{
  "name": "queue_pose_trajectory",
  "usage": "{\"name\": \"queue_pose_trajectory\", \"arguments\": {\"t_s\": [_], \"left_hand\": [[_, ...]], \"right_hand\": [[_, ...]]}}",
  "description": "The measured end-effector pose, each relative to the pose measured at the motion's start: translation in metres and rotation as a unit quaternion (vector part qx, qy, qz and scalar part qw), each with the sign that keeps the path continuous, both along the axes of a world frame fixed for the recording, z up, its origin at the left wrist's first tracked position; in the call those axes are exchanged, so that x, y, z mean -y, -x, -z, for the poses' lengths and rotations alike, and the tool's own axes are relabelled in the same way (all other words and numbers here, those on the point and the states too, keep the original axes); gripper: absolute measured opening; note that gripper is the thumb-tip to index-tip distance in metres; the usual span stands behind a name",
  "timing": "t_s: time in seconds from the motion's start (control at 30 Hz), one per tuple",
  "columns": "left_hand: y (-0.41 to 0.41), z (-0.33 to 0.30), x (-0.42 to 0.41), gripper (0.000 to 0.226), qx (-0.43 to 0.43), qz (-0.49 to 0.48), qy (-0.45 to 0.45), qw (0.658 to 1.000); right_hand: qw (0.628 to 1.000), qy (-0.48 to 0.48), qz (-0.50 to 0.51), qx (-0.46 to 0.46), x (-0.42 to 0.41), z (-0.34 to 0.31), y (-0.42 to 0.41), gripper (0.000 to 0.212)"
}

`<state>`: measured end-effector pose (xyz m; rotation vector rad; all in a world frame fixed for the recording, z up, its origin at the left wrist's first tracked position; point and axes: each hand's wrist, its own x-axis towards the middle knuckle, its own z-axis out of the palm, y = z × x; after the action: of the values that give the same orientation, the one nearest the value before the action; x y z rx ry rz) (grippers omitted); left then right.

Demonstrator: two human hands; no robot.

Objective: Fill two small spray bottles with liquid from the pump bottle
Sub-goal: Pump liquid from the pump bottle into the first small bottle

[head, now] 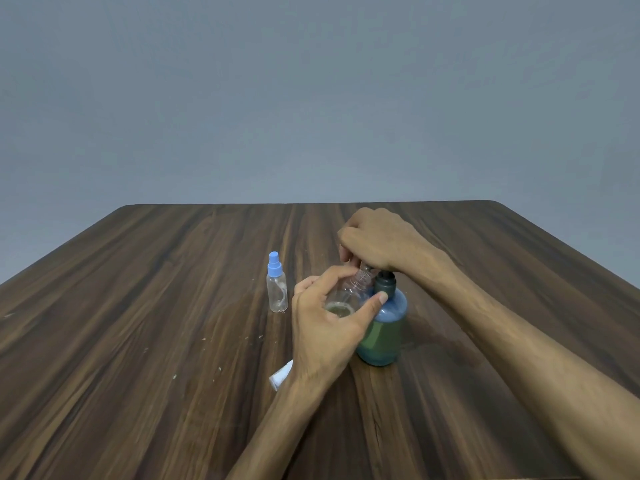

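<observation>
A dark green pump bottle [382, 337] stands on the wooden table [156, 323]. My right hand [377, 242] lies over its pump head, fingers curled down around the nozzle. My left hand [323, 320] grips a clear, uncapped small spray bottle [349, 292], tilted with its threaded neck up under the nozzle; a little liquid sits at its bottom. A second clear spray bottle [277, 284] with a blue spray cap stands upright to the left, apart from both hands.
A small white and blue object [281, 375], partly hidden by my left wrist, lies on the table near the front. Small pale specks dot the wood. A grey wall rises behind the table's far edge.
</observation>
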<state>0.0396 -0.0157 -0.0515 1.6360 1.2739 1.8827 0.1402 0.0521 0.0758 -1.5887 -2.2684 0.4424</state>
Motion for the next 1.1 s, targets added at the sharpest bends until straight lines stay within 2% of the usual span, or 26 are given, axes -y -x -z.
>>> {"name": "queue_pose_trajectory", "arguments": {"t_s": [0.13,0.27,0.43,0.57,0.7,0.83,1.0,1.1], "left_hand": [[-0.0006,-0.0004,0.0000,0.041,0.002,-0.003,0.008,1.000],[-0.0003,-0.0012,0.0021,0.041,0.007,0.007,0.004,1.000],[-0.0010,-0.0030,0.0016,0.038,0.007,0.004,0.007,1.000],[-0.0012,-0.0020,0.0011,0.040,0.005,0.008,0.004,1.000],[-0.0008,-0.0019,0.0017,0.039,0.011,0.007,0.011,1.000],[-0.0006,-0.0013,0.0012,0.042,0.008,0.011,0.009,1.000],[-0.0009,-0.0006,0.0020,0.040,0.011,0.011,0.012,1.000],[-0.0001,-0.0006,0.0017,0.039,0.010,0.014,0.007,1.000]], "right_hand": [[0.999,0.008,0.000,0.035,0.0016,0.0039,0.0036,0.034],[1.000,0.002,-0.008,-0.005,0.0016,-0.0017,-0.0010,0.033],[1.000,0.007,-0.006,0.029,0.0004,0.0022,0.0026,0.034],[1.000,0.009,-0.007,0.000,-0.0013,0.0001,-0.0013,0.036],[1.000,0.012,-0.016,0.017,0.0015,0.0009,0.0024,0.044],[1.000,0.007,-0.015,-0.004,-0.0008,-0.0003,-0.0002,0.037],[1.000,0.004,-0.018,0.008,0.0010,0.0008,0.0004,0.045],[1.000,0.004,-0.019,-0.010,-0.0001,-0.0005,-0.0003,0.035]]}}
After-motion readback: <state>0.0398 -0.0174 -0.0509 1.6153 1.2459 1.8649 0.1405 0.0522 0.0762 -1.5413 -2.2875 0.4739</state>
